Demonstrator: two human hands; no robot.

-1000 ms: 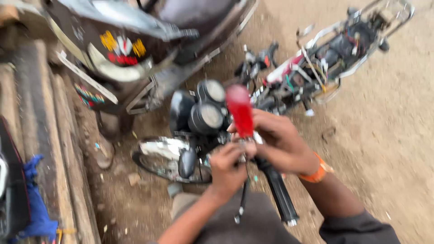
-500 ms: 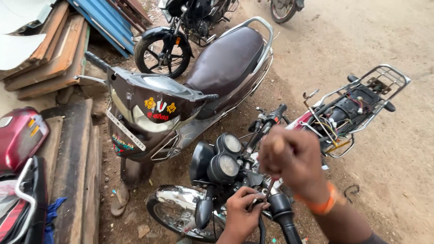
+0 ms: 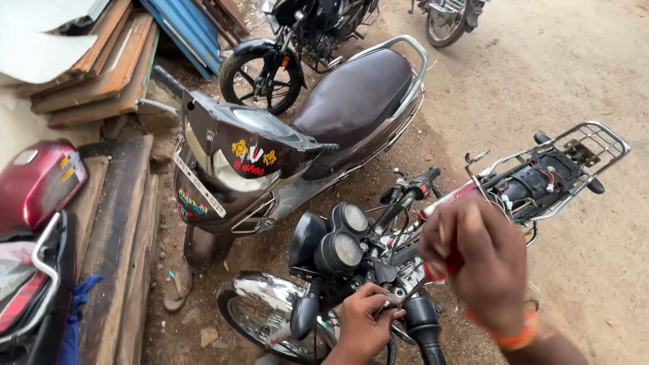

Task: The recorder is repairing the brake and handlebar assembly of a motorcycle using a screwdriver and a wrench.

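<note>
The fingers (image 3: 385, 297) of the left hand (image 3: 365, 324) are curled nearly shut, pinching a small metal part at the handlebar clamp (image 3: 395, 294) of the stripped motorcycle (image 3: 378, 263); the part is too small to say exactly what it is. Just right of those fingers and a little above them, the right hand (image 3: 480, 260) is closed in a loose fist around a red-handled tool (image 3: 443, 270), of which only a strip of red shows below the knuckles, with its working end hidden. The left hand is the nearer one to the clamp, already touching it, while the right hangs just beside it. The handlebar's long axis runs diagonally, from the black grip (image 3: 426, 331) just below the left fingers up and away to the far grip (image 3: 422, 182). Just above-left of the fingers sit the twin round gauges (image 3: 341, 236), black-cased with pale dials, and beneath them the chrome front mudguard (image 3: 270, 301). Well beyond the right hand is the bare rear carrier rack (image 3: 581, 145), with loose wiring. Farther left stands a brown scooter (image 3: 291, 142).
</note>
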